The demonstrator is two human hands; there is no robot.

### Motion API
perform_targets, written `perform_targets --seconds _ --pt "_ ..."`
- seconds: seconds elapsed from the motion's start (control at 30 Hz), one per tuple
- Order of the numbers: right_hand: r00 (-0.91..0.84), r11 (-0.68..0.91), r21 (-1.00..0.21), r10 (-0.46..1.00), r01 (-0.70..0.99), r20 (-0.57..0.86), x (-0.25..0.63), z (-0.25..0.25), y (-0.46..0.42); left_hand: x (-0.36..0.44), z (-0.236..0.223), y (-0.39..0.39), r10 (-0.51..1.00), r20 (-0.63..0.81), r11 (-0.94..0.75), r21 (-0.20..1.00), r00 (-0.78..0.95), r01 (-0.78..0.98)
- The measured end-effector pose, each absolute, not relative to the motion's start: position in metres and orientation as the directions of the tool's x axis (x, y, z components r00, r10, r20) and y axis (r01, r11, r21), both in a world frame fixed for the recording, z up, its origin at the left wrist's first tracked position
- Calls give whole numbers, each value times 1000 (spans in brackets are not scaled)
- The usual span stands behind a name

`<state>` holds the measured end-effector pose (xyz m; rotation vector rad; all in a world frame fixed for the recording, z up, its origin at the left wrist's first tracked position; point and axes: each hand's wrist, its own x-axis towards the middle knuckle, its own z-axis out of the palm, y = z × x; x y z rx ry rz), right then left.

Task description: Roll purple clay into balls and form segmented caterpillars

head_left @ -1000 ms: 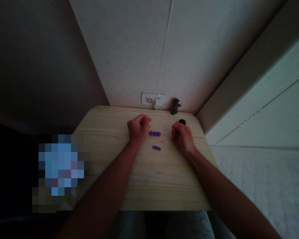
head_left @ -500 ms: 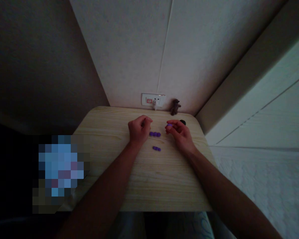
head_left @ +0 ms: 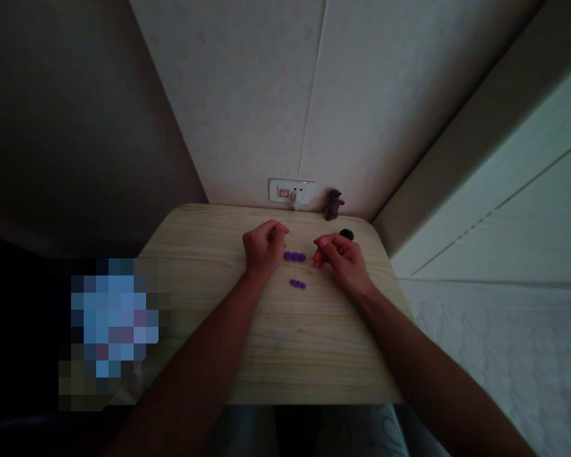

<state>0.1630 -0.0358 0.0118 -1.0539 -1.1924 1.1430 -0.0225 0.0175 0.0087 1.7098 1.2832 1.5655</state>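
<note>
My left hand [head_left: 265, 247] is closed in a loose fist over the left of the table; whatever its fingers hold, if anything, is hidden. On the other side, my right hand [head_left: 340, 257] pinches a small purple lump [head_left: 320, 249], mostly covered by the thumb and fingers. Between the hands lies a row of three purple balls [head_left: 295, 257], touching side by side, close to the left hand. A smaller row of purple balls [head_left: 298, 284] sits nearer to me, slightly slanted.
A small dark brown figurine [head_left: 334, 205] stands at the table's back edge against the wall. A dark round object [head_left: 346, 234] is just behind my right hand. A wall socket [head_left: 292, 191] with a plug is above the wooden table [head_left: 314, 355]. A blurred-out patch [head_left: 114, 317] covers the left.
My right hand turned and shifted left, opened its fingers to show a purple lump, then closed thumb and fingers over it. My left hand and both purple rows stayed nearly still.
</note>
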Motion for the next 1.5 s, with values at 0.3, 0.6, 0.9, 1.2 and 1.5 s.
perform_targets --seconds 0.3,0.6,0.9,1.2,1.5 --pt "7 113 -973 993 -203 114 163 7 -32 -22 10 17 867 489 -439 842 -98 312" --pt "-30 99 -980 994 -174 106 164 4 -32 -22 9 17 863 494 -448 846 -106 290" --pt "-32 99 -960 993 -264 111 164 6 -30 -22 10 17 860 500 -448 837 -107 314" --pt "-18 128 -973 991 -191 133 165 4 -30 -23 7 19 859 501 -456 841 -105 291" --pt "23 129 -992 991 0 129 164 3 -34 -23 6 19 859 501 -456 841 -100 292"
